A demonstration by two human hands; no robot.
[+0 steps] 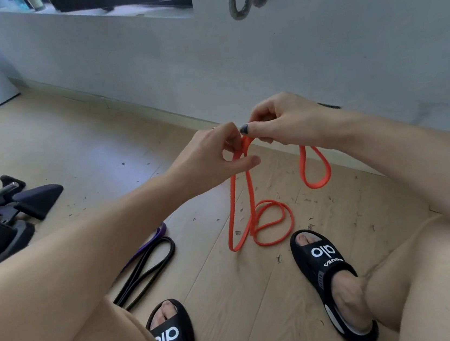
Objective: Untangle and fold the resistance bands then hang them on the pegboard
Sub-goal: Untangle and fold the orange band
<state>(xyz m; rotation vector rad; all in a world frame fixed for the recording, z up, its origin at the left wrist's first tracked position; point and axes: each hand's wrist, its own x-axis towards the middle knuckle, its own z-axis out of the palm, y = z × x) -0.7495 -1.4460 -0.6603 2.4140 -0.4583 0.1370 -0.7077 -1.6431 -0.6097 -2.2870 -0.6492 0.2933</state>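
The person's left hand (pixel 217 154) and right hand (pixel 283 122) both pinch the top of the orange resistance band (pixel 248 184), fingers curled round its strands. It hangs down, its lower loops coiled on the wooden floor (pixel 101 145) between the sandals. This looks like untangling; next, the twisted loops need drawing apart. A black band (pixel 155 259) and purple band (pixel 156 234) lie untouched leftward.

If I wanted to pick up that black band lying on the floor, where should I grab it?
Probably at the rounded far end of the black band, coming from above. That loop lies flat and clear on the floor, while its near end runs under the person's leg and the purple band lies against its left side.
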